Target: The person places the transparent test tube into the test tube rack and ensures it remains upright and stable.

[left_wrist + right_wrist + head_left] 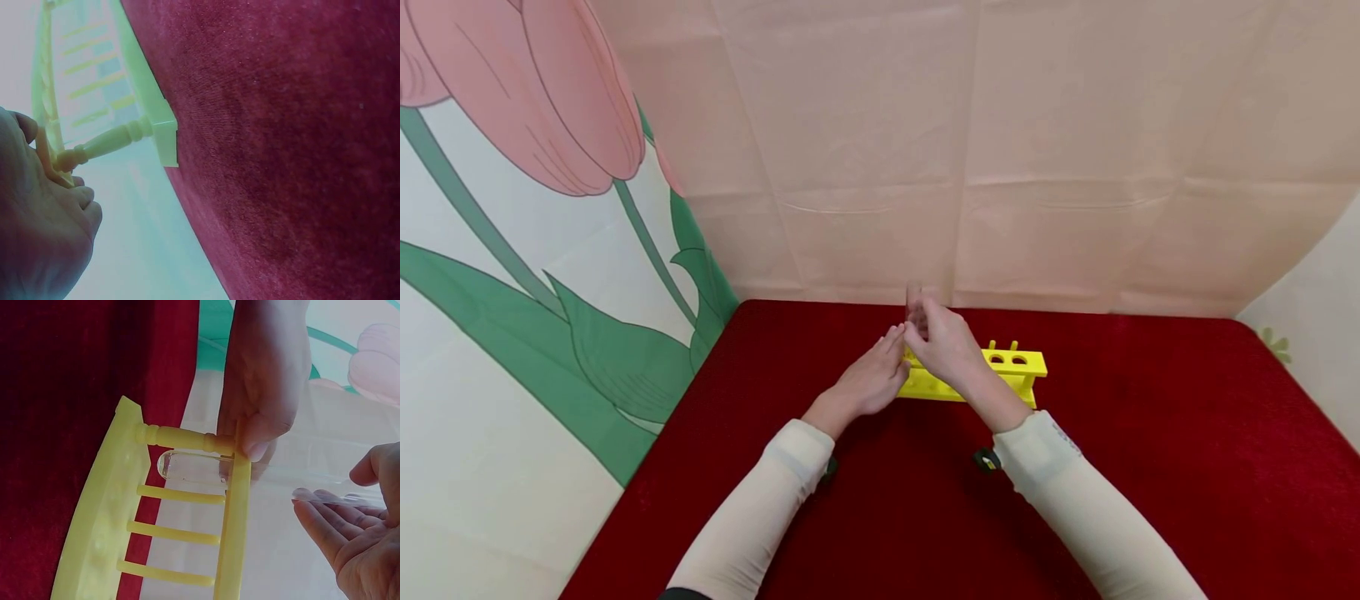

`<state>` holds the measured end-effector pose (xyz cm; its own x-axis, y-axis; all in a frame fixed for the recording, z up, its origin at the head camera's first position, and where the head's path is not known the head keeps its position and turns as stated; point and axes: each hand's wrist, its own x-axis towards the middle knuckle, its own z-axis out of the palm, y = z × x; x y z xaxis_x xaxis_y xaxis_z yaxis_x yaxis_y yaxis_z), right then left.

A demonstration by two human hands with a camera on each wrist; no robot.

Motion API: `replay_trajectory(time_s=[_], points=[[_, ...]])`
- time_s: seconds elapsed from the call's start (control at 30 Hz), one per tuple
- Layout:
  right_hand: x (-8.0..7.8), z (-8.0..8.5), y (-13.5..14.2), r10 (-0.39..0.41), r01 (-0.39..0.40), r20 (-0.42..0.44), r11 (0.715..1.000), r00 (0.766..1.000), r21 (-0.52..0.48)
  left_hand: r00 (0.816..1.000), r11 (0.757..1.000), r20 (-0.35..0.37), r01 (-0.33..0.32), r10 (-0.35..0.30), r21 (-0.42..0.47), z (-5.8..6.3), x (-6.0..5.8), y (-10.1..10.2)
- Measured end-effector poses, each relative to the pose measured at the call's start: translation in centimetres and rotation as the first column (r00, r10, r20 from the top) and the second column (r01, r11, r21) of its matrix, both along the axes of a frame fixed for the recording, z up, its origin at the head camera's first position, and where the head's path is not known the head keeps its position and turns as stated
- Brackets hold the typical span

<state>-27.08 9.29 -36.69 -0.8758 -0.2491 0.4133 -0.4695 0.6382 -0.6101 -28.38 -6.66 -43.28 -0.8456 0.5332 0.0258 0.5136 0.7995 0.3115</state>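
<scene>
A yellow test tube rack (1033, 364) stands on the red-covered table. At its left end, my left hand (874, 377) grips the top plate, thumb on one side and fingers on the other, as the left wrist view (47, 212) shows. A clear test tube (192, 467) passes through the hole nearest that end, its rounded bottom hanging between top plate and base. My right hand (369, 531) holds the tube's upper part between thumb and fingers. Above the right hand (947, 342) in the head view, the tube's top looks blurred.
The rack's short upright pegs (1003, 345) stick up behind its holes. Red cloth (1150, 467) covers the table. A pale curtain (1000, 167) hangs behind, and a tulip-print sheet (535, 250) hangs at left. Dark wrist cameras (987, 459) show beside the sleeves.
</scene>
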Motion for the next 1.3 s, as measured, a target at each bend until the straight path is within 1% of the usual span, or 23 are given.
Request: replay_trajectory(time_s=[0.2, 0.37, 0.6, 1.03, 1.3], points=[[0.0, -0.3, 0.0, 0.007, -0.007, -0.006, 1.000, 1.000, 0.005, 1.000, 1.000, -0.002, -0.002, 0.002, 0.003, 0.1, 0.1, 0.0], [-0.1, -0.5, -0.1, -0.006, 0.006, 0.002, 1.000, 1.000, 0.017, 1.000, 1.000, -0.008, -0.004, 0.004, 0.007, 0.0, 0.1, 0.0], [0.0, -0.7, -0.2, -0.006, 0.006, 0.004, 1.000, 1.000, 0.014, 1.000, 1.000, -0.022, 0.012, -0.012, 0.001, -0.1, 0.0, 0.0], [-0.1, -1.2, -0.1, -0.001, 0.001, 0.007, 1.000, 1.000, 0.023, 0.999, 1.000, -0.040, 0.019, -0.020, -0.019, -0.2, -0.1, 0.0], [-0.2, -1.6, -0.1, -0.005, 0.005, 0.004, 1.000, 1.000, 0.027, 0.999, 1.000, -0.045, 0.018, -0.018, -0.015, -0.2, -0.1, 0.1]])
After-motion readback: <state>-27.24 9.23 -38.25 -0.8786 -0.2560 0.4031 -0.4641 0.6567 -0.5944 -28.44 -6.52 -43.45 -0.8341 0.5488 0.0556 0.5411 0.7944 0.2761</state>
